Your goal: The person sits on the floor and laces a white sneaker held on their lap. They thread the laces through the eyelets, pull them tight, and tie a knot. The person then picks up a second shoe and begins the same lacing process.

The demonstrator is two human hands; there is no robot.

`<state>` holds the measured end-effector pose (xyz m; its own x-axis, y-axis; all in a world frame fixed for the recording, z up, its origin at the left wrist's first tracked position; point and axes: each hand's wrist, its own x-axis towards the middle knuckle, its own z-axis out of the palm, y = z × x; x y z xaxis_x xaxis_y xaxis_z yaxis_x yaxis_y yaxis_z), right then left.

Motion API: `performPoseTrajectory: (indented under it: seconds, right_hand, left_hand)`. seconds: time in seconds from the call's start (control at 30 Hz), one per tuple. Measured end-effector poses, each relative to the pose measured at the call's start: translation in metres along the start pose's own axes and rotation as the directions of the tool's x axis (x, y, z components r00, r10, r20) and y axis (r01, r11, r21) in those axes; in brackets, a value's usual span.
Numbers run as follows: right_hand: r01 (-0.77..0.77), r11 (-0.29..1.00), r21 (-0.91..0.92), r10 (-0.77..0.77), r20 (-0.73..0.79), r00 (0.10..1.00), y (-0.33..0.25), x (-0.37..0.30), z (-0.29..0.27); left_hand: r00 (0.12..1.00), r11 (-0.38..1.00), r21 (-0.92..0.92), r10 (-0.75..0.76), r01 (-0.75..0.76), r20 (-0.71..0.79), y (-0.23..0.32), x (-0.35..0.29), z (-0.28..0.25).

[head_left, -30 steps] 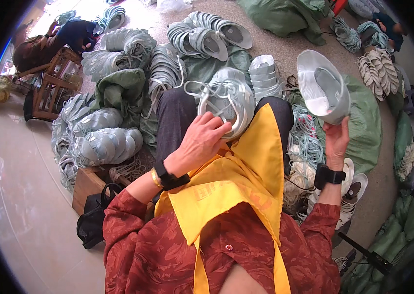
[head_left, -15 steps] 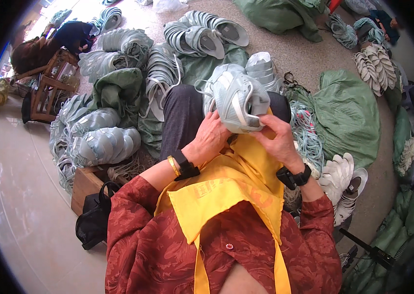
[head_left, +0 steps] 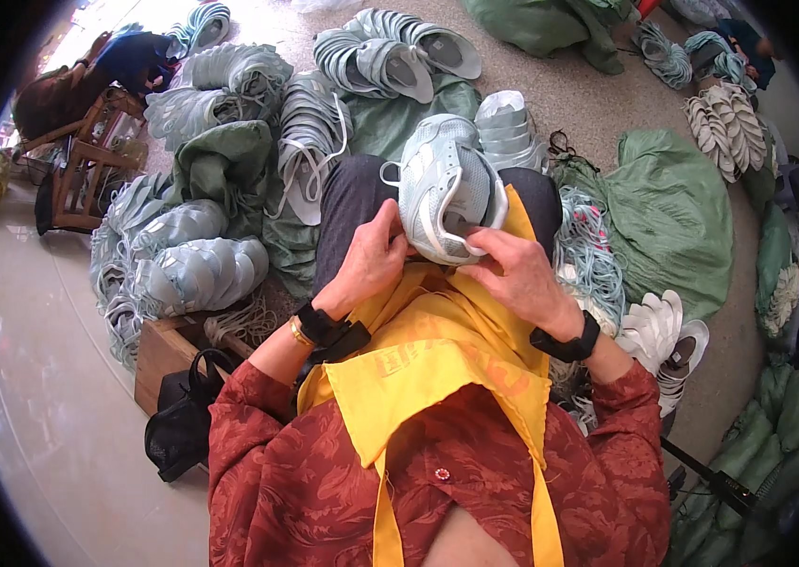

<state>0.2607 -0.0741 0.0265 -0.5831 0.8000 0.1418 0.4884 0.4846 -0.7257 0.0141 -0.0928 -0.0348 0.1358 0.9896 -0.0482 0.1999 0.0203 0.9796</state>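
Note:
A pale grey-blue shoe upper (head_left: 432, 180) with white trim is held above my lap, its opening toward me. At its near left edge, my left hand (head_left: 373, 257) is closed on it, the fingertips partly hidden behind it. My right hand (head_left: 517, 279) pinches the rim of the opening on the near right, thumb and forefinger together. A short loop of white lace sticks out at the upper's left side. Under the hands lies the yellow apron (head_left: 437, 378) over my lap.
Stacks of nested shoe uppers (head_left: 201, 269) lie to the left, others (head_left: 390, 57) beyond my knees. A green sack (head_left: 669, 227) and tangled laces (head_left: 588, 241) are on the right, near white uppers (head_left: 650, 331). A wooden box (head_left: 168, 364) and black bag (head_left: 187, 416) stand at left.
The shoe upper has turned a little, its opening now facing more toward me. My left hand has shifted left and down along its edge; my right hand has moved slightly left and nearer.

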Motion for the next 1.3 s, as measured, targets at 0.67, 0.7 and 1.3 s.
performPoseTrajectory:
  seconds: [0.67, 0.7, 1.3]
  right_hand:
    - [0.176, 0.869, -0.463, -0.051, 0.27, 0.962, 0.021, 0.006, 0.036]
    - [0.193, 0.852, -0.486, -0.056, 0.283, 0.958, 0.021, 0.008, 0.034]
    - [0.295, 0.868, -0.4, -0.195, 0.27, 0.943, 0.031, 0.018, 0.04]
  left_hand:
    - [0.922, 0.724, 0.64, 0.381, -0.256, -0.062, 0.045, -0.007, 0.011]
    - [0.919, 0.718, 0.645, 0.39, -0.263, -0.06, 0.047, -0.004, 0.009]
    - [0.946, 0.701, 0.672, 0.323, -0.238, -0.002, 0.032, 0.005, 0.003]
